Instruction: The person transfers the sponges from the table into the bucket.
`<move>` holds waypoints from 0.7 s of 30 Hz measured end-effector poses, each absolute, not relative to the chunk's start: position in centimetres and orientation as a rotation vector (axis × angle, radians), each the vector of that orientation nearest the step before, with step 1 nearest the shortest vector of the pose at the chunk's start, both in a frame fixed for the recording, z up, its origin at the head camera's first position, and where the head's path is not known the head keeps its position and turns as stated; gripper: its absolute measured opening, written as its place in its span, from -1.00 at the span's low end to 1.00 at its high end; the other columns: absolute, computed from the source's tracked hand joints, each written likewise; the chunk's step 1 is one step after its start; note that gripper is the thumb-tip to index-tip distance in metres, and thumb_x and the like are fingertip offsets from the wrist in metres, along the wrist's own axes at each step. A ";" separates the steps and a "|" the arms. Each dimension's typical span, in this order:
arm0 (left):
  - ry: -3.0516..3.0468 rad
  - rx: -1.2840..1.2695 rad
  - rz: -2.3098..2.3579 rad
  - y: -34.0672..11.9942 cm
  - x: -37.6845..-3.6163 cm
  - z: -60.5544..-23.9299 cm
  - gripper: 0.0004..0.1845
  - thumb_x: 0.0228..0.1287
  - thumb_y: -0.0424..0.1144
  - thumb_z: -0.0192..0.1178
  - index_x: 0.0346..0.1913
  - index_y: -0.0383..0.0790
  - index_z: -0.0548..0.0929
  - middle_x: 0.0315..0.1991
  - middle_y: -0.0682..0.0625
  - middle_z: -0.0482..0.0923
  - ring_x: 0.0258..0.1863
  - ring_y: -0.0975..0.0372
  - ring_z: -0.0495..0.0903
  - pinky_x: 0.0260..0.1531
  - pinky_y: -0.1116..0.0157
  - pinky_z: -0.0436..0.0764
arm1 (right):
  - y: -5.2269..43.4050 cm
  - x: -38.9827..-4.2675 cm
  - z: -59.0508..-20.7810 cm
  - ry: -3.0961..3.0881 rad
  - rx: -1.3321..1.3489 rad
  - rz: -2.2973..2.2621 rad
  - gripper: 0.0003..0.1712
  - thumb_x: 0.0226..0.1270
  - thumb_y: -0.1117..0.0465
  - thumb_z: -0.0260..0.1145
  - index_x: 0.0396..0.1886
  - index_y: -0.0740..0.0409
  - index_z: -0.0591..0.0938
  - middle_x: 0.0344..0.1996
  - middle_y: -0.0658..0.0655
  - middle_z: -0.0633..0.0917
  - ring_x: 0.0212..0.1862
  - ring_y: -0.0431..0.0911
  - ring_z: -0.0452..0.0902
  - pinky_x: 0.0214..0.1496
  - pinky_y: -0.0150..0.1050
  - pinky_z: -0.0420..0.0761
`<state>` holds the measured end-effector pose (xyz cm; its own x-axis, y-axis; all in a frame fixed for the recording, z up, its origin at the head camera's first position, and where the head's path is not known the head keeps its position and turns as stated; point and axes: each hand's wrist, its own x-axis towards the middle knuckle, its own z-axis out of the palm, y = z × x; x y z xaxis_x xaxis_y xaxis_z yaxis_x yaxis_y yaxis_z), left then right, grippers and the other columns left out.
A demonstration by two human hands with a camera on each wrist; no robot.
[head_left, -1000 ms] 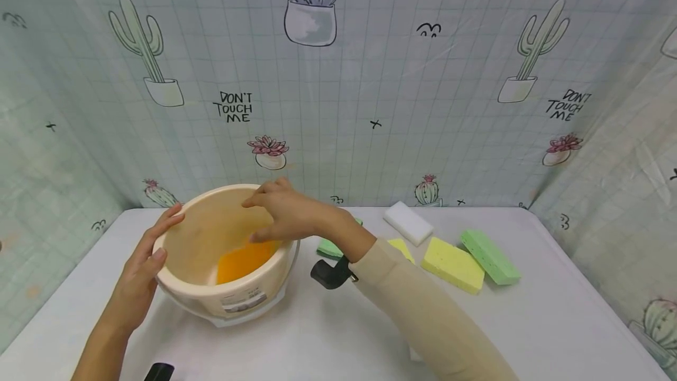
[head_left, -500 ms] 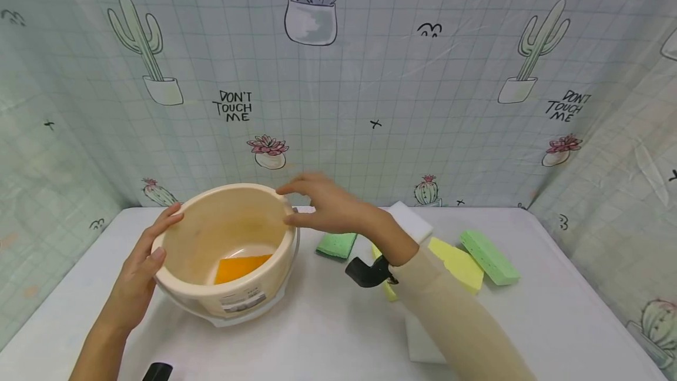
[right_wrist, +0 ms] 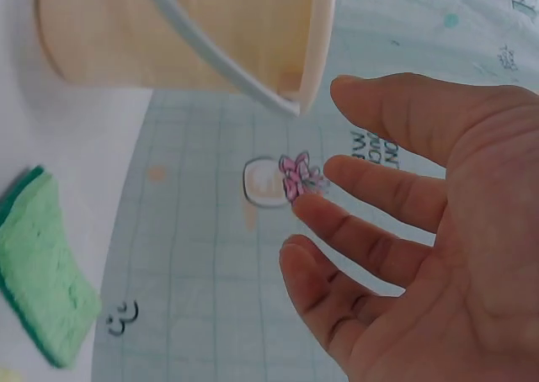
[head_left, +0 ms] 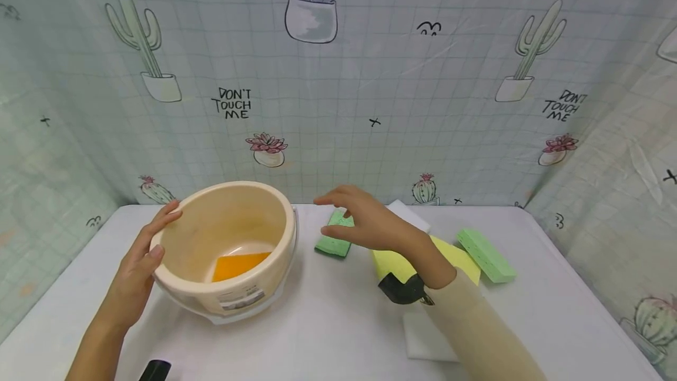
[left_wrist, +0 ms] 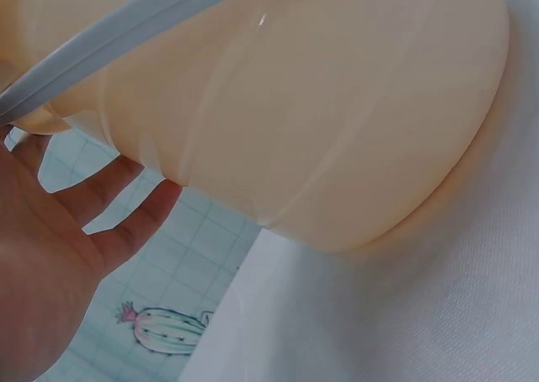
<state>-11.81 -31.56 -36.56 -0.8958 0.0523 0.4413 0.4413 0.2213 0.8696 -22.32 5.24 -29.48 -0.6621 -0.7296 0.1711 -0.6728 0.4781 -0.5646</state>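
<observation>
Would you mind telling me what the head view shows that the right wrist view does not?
Only the head view shows the orange sponge inside the bucket, the left hand on its rim, and the yellow sponge. Only the right wrist view shows the right hand's open palm, holding nothing. Both show the bucket and the green sponge near it.

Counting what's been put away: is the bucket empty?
No. One orange sponge lies flat on the bottom of the bucket; nothing else shows inside.

"DON'T TOUCH ME" stands twice on the cactus-print backdrop (head_left: 338, 87); the bucket label (head_left: 242, 297) is unreadable.
</observation>
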 end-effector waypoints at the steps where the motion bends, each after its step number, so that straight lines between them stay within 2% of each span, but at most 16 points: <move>1: -2.180 -0.470 -1.724 -31.6 -11.8 -36.6 -0.48 0.46 -0.34 -0.29 0.45 -0.25 0.17 0.52 -0.02 -0.14 0.47 0.19 -0.19 0.21 0.56 0.13 | 5.8 -22.2 -29.7 2.633 -1.232 -0.936 -0.43 0.29 0.05 0.33 0.28 -0.01 0.48 0.14 -0.03 0.47 0.07 -0.13 0.39 0.02 -0.18 0.53; 8: -2.168 -0.488 -1.751 -31.7 -11.9 -36.7 -0.48 0.46 -0.34 -0.29 0.45 -0.26 0.16 0.52 -0.03 -0.15 0.47 0.19 -0.20 0.21 0.56 0.12 | 9.4 -21.2 -31.5 2.692 -1.153 -0.973 -0.42 0.27 0.04 0.35 0.28 -0.03 0.48 0.16 -0.03 0.49 -0.03 -0.13 0.44 -0.06 -0.17 0.51; 15: -2.157 -0.478 -1.763 -31.6 -11.9 -36.7 -0.48 0.46 -0.33 -0.29 0.45 -0.27 0.16 0.52 -0.03 -0.14 0.47 0.19 -0.20 0.22 0.56 0.12 | 12.3 -20.5 -33.8 2.699 -1.091 -1.032 -0.37 0.24 -0.15 0.32 0.28 -0.08 0.48 0.14 -0.10 0.51 0.02 -0.11 0.47 -0.01 -0.12 0.51; 21: -2.155 -0.458 -1.765 -31.5 -11.9 -36.6 -0.48 0.46 -0.32 -0.28 0.44 -0.25 0.18 0.52 -0.01 -0.13 0.47 0.20 -0.20 0.22 0.56 0.11 | 15.0 -20.0 -35.6 2.766 -1.097 -1.064 -0.46 0.28 -0.07 0.32 0.21 -0.01 0.53 0.03 -0.05 0.59 -0.07 -0.09 0.50 -0.11 -0.19 0.56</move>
